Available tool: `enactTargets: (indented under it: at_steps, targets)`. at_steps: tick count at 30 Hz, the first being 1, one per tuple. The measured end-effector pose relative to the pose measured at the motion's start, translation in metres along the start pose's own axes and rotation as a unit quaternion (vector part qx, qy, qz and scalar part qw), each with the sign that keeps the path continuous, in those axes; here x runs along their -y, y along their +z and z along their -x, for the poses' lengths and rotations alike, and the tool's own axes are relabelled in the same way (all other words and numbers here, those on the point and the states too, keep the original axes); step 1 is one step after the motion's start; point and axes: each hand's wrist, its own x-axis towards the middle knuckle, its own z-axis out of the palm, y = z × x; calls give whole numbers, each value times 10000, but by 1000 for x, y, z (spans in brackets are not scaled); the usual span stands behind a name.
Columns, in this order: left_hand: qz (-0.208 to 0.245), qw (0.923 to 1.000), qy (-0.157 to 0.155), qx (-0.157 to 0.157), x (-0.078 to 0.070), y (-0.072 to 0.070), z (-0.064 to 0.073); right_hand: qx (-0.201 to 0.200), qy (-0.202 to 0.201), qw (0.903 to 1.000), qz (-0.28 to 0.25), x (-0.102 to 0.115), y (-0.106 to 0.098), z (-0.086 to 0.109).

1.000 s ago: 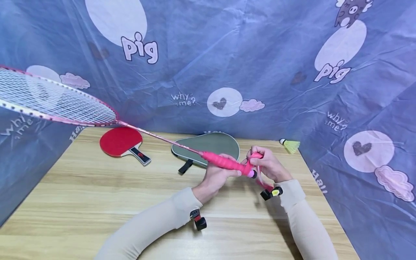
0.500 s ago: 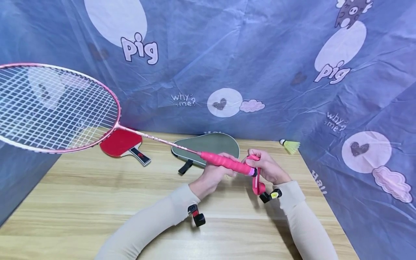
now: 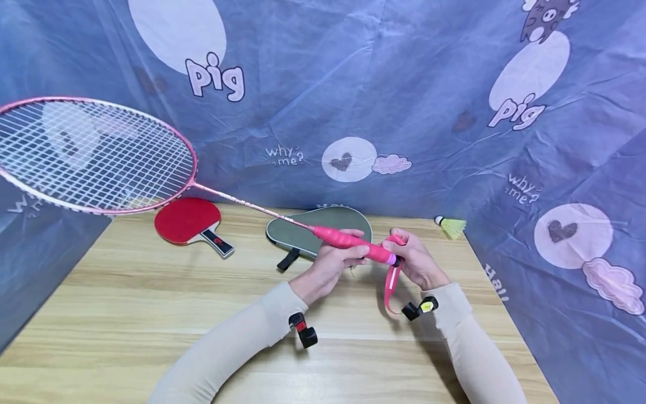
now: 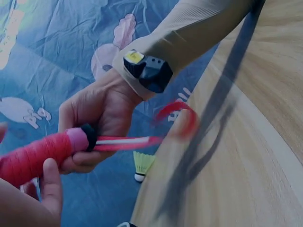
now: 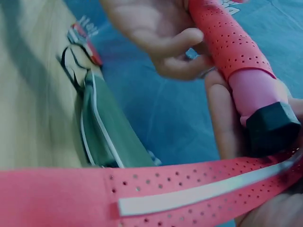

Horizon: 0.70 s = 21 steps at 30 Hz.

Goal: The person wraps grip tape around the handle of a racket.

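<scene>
A badminton racket (image 3: pixel 254 207) is held up above the table, its strung head (image 3: pixel 101 157) to the left. My left hand (image 3: pixel 328 266) grips its pink perforated handle wrap (image 3: pixel 379 253), thumb along the near side. Past the wrap's edge, a lilac-pink band (image 5: pixel 258 90) and the black butt cap (image 5: pixel 272 130) show. At that end my right hand (image 3: pixel 416 261) pinches a pink grip tape (image 3: pixel 391 283). The tape's loose length, with a white strip along it, hangs below the hand. In the left wrist view, the tape's curling tail (image 4: pixel 189 120) is blurred.
A red table tennis bat (image 3: pixel 187 220) lies at the back left of the wooden table (image 3: pixel 151 331). Behind my hands is a green bat case (image 3: pixel 323 220) with a black strap. A yellow shuttlecock (image 3: pixel 451 227) lies at the back right. Blue printed cloth (image 3: pixel 303 101) walls the table.
The racket has rolled, so its head shows more of its strings than one second ago. The tape now hangs in a longer loop below the butt cap. My left hand has shifted slightly.
</scene>
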Motion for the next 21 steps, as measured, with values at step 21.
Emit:
enactTargets:
  at_steps: [21]
  targets:
    - [79,9984,101,-554,3,1,8,613,-253,9976,205,19,-14,10]
